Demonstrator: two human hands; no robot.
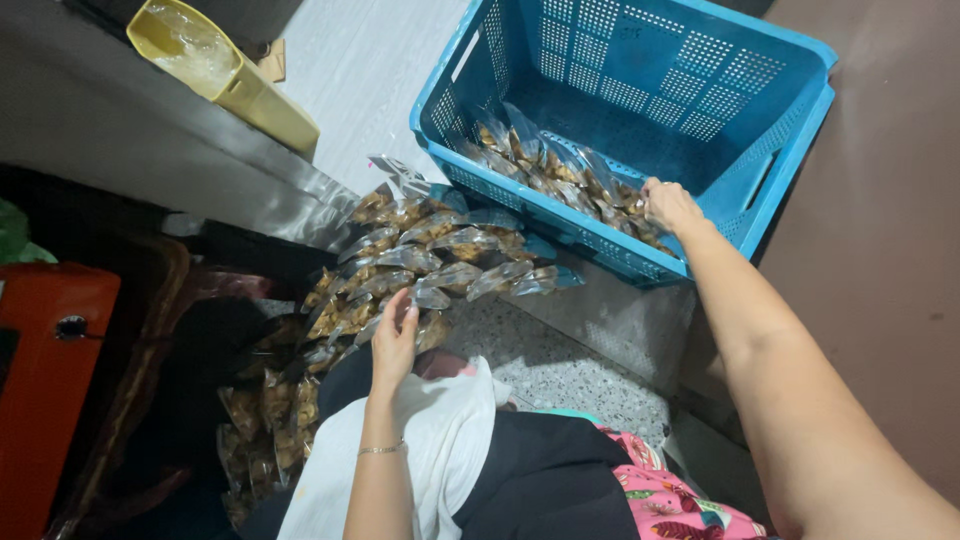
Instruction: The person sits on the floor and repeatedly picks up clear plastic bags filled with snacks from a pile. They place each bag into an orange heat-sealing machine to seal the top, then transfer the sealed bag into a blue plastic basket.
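While the person sits on the speckled floor (560, 365), the blue plastic crate (700, 90) stands ahead of them, tilted so its open side faces them. Clear packets of brown snack (560, 170) lie in a row along the crate's near lower wall. The right hand (668, 205) reaches into the crate at the right end of that row; its fingers curl down onto the packets there, touching them, though whether they have closed on one cannot be told. Just outside the crate, against its near wall, lies a loose heap of the same packets (430, 250), spilling away from the crate toward the person's lap. The left hand (395, 335) rests at the near edge of this heap, fingers partly bent and touching a packet; a firm hold cannot be confirmed. A thin bracelet (382, 450) sits on the left wrist. A white cloth (440, 440) lies over the lap below that hand. Well left of the crate, a yellow scoop (215, 65) rests on a grey ledge (150, 140).
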